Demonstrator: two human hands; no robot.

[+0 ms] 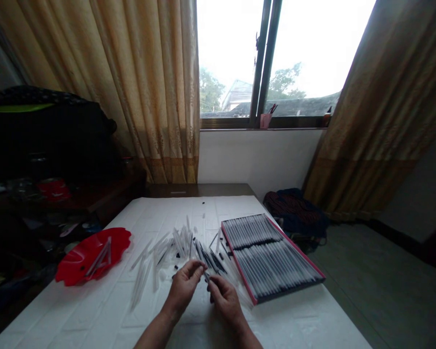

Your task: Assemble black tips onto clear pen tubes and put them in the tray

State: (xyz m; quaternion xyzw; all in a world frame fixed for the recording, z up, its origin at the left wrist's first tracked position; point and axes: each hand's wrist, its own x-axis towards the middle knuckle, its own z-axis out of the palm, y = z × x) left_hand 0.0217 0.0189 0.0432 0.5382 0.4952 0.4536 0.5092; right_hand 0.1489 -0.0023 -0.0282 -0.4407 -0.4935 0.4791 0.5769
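Near the front middle of the white table (276,325), my left hand (184,286) and my right hand (225,296) meet at their fingertips. Pinched between them is a slim dark pen (206,276), mostly hidden by the fingers. Just beyond the hands lie loose dark pen pieces (214,261) and a pile of clear plastic tubes (181,241). Small black caps (176,267) are scattered among them. To the right sits a red-edged box (252,295) packed with two rows of clear-and-black pens (276,266).
A red scalloped plate (69,271) holding several clear strips (101,259) stands at the table's left. More clear tubes (140,286) lie left of my hands. Dark cloth (296,213) is piled beyond the right edge. A pink cup (265,120) stands on the windowsill.
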